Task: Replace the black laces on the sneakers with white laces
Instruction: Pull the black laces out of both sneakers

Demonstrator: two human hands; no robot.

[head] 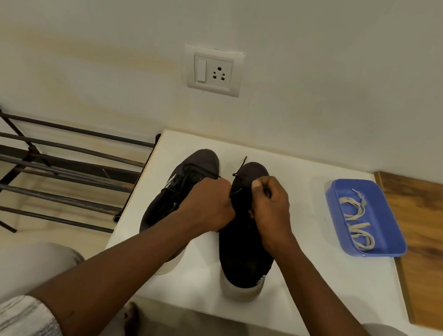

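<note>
Under both hands, on a white table point(301, 261): a pair of dark sneakers, toes toward the wall, white soles toward the person.

Left hand point(207, 202): fingers curled into a fist over the gap between the two shoes. It covers the laced part of the left sneaker point(201, 162). A thin strand of black lace point(239, 170) runs into its curled fingers.

Right hand point(271, 210): just beside the left hand, knuckles nearly touching. It sits over the tongue area of the right sneaker point(243, 257), fingers curled. Thumb and forefinger pinch the same black lace, and a loose end sticks up beyond the hand, toward the toe.

Whether the left sneaker's lacing is loosened cannot be told, as the hand hides it.

White laces point(359, 221): well to the right of the right hand, lying in loose coils in a blue tray point(388, 230) on the same table. No hand touches them.

Beyond the tray, further right: a wooden surface point(439, 250).

Left of the left hand, off the table's edge: a dark metal shoe rack point(80, 130), bars bare.

Ahead of both hands, on the wall: a switch and socket plate point(215, 70).
</note>
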